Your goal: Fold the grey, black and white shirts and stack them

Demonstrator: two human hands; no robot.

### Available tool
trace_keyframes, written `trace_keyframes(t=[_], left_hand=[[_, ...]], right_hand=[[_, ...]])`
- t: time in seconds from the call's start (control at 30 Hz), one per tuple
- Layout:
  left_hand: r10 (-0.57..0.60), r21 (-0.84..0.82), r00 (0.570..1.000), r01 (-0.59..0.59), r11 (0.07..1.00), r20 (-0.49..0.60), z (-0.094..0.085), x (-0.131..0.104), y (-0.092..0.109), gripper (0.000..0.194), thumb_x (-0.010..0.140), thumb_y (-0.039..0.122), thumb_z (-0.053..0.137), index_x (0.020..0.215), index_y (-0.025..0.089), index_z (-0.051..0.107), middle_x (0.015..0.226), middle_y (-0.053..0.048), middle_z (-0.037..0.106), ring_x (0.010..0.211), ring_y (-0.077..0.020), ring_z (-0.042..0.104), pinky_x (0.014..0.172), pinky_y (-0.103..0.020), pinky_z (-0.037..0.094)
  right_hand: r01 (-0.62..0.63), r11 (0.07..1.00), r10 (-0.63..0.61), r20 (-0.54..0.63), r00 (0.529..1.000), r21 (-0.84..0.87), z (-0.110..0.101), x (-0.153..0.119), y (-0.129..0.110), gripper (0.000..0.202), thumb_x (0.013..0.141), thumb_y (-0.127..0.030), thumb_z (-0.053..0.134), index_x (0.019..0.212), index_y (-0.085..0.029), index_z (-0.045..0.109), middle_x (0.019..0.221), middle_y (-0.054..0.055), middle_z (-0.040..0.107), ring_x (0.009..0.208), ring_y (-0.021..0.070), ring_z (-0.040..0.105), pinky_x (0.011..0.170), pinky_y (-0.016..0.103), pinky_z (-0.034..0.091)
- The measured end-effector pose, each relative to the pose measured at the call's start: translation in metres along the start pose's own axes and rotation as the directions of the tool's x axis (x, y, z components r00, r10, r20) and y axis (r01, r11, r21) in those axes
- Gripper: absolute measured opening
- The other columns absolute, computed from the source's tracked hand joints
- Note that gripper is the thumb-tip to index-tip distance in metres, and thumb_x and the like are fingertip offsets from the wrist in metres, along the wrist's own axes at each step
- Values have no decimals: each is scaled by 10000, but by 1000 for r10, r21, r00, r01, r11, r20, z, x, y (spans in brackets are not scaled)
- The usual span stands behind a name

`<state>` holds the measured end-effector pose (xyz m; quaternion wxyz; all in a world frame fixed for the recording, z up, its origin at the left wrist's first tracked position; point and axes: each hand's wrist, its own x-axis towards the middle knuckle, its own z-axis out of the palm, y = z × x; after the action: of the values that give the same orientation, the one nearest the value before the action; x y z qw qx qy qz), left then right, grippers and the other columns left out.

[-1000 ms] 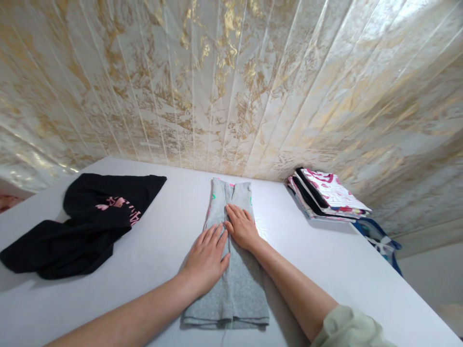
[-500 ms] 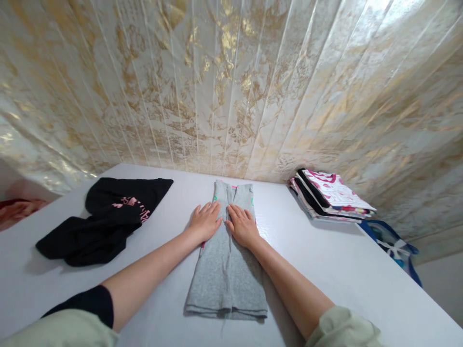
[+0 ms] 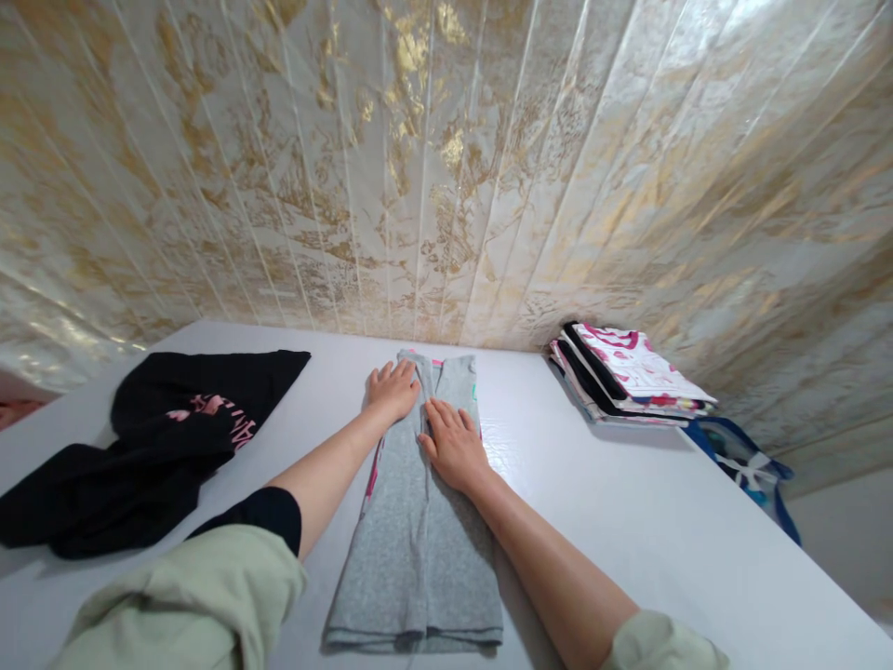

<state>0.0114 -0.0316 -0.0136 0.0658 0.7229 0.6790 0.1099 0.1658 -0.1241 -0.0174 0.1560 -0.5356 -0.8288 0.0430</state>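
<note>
A grey garment [image 3: 411, 558], folded into a long shape that widens toward me, lies on the white table. Bits of pink and green print show along its edges. My left hand [image 3: 394, 391] rests on its far left corner, fingers spread and pointing away. Flat on the upper middle of the cloth, right of the centre crease, is my right hand [image 3: 455, 445], also with fingers stretched out. Neither hand grips anything.
On the left of the white table [image 3: 593, 521] lies a crumpled black garment [image 3: 160, 437] with pink print. A stack of folded clothes [image 3: 634, 368] sits at the back right. Beyond the right edge is a blue-trimmed bag [image 3: 750, 465]. A gold-patterned curtain [image 3: 419, 186] hangs behind.
My left hand has slid farther up to the garment's far left corner. My right hand is still on the cloth, slightly lower against it. The whole view has shifted a little.
</note>
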Motion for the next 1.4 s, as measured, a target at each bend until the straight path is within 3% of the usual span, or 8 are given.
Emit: trace_keyframes(t=[0.13, 0.27, 0.37, 0.5, 0.77, 1.0, 1.23, 1.4], left_hand=[[36, -6, 999, -36, 999, -17, -1, 7, -7, 544, 968, 420, 244, 1463, 226, 360, 1587, -43, 268, 1441, -293, 220, 1155, -538, 130], [54, -20, 998, -53, 998, 12, -9, 2, -4, 508, 961, 419, 328, 1432, 241, 396, 1583, -53, 277, 1437, -314, 231, 1141, -564, 168], [199, -45, 974, -204, 978, -109, -12, -21, 5, 419, 949, 270, 371, 1347, 198, 479, 1520, -87, 386, 1411, -276, 289, 1153, -503, 203], [357, -172, 904, -400, 900, -235, -5, -57, 12, 247, 920, 174, 402, 1092, 183, 578, 1146, -95, 615, 1105, -215, 548, 991, -366, 427], [250, -205, 954, -281, 938, -163, -1, -63, 18, 113, 805, 146, 566, 878, 212, 510, 962, -45, 578, 976, -217, 540, 881, -343, 450], [181, -228, 957, -233, 945, -229, 0, -67, 20, 95, 835, 141, 522, 865, 224, 487, 926, -28, 584, 932, -202, 549, 833, -322, 450], [261, -219, 939, -309, 925, -222, 1, -69, 19, 84, 878, 217, 534, 926, 222, 602, 1005, -50, 600, 1008, -214, 554, 897, -346, 457], [269, -251, 932, -328, 911, -242, 5, -64, 14, 341, 865, 62, 395, 1072, 189, 635, 1167, -66, 641, 1146, -186, 547, 1018, -331, 421]], right_hand=[[-181, 983, 180, -47, 983, -14, 2, 2, 1, 579, 954, -365, 391, 1470, -102, 358, 1527, 138, 354, 1413, 251, 296, 1143, 428, 210], [-197, 980, 196, -48, 979, -25, 3, 2, 0, 548, 957, -345, 382, 1453, -114, 385, 1528, 129, 356, 1413, 255, 293, 1143, 436, 192], [-187, 982, 186, -60, 981, -23, 2, 0, -1, 541, 953, -339, 392, 1441, -106, 390, 1525, 134, 361, 1408, 249, 298, 1139, 424, 191], [-167, 986, 165, -102, 981, -9, -4, 0, -1, 462, 931, -324, 441, 1355, -144, 468, 1444, 131, 465, 1341, 241, 380, 1099, 396, 247], [-290, 956, 288, -60, 956, -37, -16, 21, -4, 202, 846, -231, 550, 1043, -252, 591, 1077, 62, 604, 1007, 231, 558, 804, 331, 380], [-289, 956, 293, -207, 933, 52, -4, 18, 1, 70, 880, -230, 514, 912, -222, 575, 982, 41, 612, 963, 203, 547, 836, 325, 340], [-261, 943, 309, -255, 916, 207, 0, 16, 7, 68, 878, -244, 504, 858, -211, 560, 904, 26, 620, 931, 193, 562, 836, 312, 352], [-210, 950, 271, -280, 921, 231, 1, 14, 5, 142, 901, -219, 460, 973, -211, 582, 1009, 46, 625, 1011, 193, 557, 884, 318, 354]])
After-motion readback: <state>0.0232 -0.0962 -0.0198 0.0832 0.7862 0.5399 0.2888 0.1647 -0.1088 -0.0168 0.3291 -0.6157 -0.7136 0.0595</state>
